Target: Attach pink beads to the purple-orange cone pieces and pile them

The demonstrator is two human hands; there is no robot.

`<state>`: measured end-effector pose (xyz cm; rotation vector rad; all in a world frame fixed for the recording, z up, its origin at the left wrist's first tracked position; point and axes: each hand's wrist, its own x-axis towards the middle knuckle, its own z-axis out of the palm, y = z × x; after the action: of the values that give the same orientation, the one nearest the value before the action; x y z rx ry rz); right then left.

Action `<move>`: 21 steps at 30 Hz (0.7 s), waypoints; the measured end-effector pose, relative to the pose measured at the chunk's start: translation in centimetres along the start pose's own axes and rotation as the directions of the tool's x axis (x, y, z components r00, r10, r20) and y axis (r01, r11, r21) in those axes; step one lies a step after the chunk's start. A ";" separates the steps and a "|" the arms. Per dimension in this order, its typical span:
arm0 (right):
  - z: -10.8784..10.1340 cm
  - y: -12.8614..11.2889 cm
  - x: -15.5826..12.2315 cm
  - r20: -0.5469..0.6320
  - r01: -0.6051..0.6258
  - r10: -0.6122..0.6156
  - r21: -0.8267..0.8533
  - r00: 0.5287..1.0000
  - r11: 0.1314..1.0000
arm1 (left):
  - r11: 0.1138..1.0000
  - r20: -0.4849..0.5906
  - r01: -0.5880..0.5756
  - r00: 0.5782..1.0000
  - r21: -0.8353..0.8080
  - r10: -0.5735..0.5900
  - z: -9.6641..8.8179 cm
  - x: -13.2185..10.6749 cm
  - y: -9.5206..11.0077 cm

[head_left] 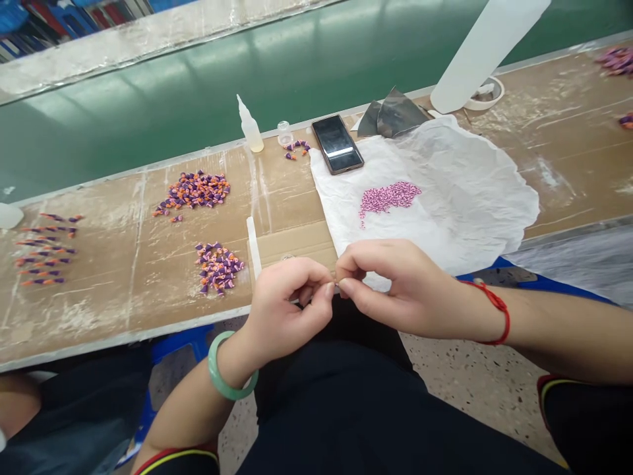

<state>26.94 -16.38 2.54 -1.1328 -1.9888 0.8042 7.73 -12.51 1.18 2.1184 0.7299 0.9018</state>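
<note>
My left hand (pixel 294 303), with a green bangle (pixel 217 373) on its wrist, is closed in a pinch at the table's front edge. Facing it, my right hand (pixel 395 284) pinches too, a red cord (pixel 497 300) round its wrist. The fingertips of both hands meet over something tiny that I cannot make out. Just beyond the right hand, a heap of small pink pieces (pixel 390 198) lies on a white sheet (pixel 455 198). Left of the left hand is a pile of purple, orange and pink pieces (pixel 218 267).
A larger pile of purple and orange pieces (pixel 198 191) lies farther back, with rows of them (pixel 47 251) at far left. A squeeze bottle (pixel 250 128) stands near a phone (pixel 338 145). A tape roll (pixel 487 94) sits behind the sheet. Another person's leg (pixel 84 402) shows lower left.
</note>
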 end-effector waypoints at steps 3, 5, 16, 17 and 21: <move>0.4 -0.2 0.2 -0.031 -0.083 0.085 0.070 0.996 0.994 | 1.000 -0.060 0.009 0.998 -0.005 -0.009 0.1 -0.1 -0.1; 0.7 -0.3 0.4 -0.056 -0.078 0.082 0.069 0.995 0.995 | 1.000 -0.086 0.007 0.996 -0.007 -0.008 0.2 -0.2 -0.1; 1.0 1.8 2.1 -0.055 0.096 -0.103 -0.122 0.993 0.988 | 0.884 -0.239 0.401 0.907 0.241 -0.347 -7.9 -0.4 -7.0; 0.9 2.3 2.0 -0.052 0.087 -0.095 -0.133 0.994 0.987 | 0.798 -0.358 0.518 0.840 0.307 -0.407 -9.8 -0.6 -8.9; 0.7 3.6 1.6 -0.037 0.044 -0.051 -0.161 0.998 0.986 | 0.672 -0.521 0.660 0.724 0.334 -0.452 -16.8 -1.1 -15.8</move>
<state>27.45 -13.49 -0.24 -1.1777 -2.0678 0.6006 -9.32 2.46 -3.15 1.9012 1.9153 0.8386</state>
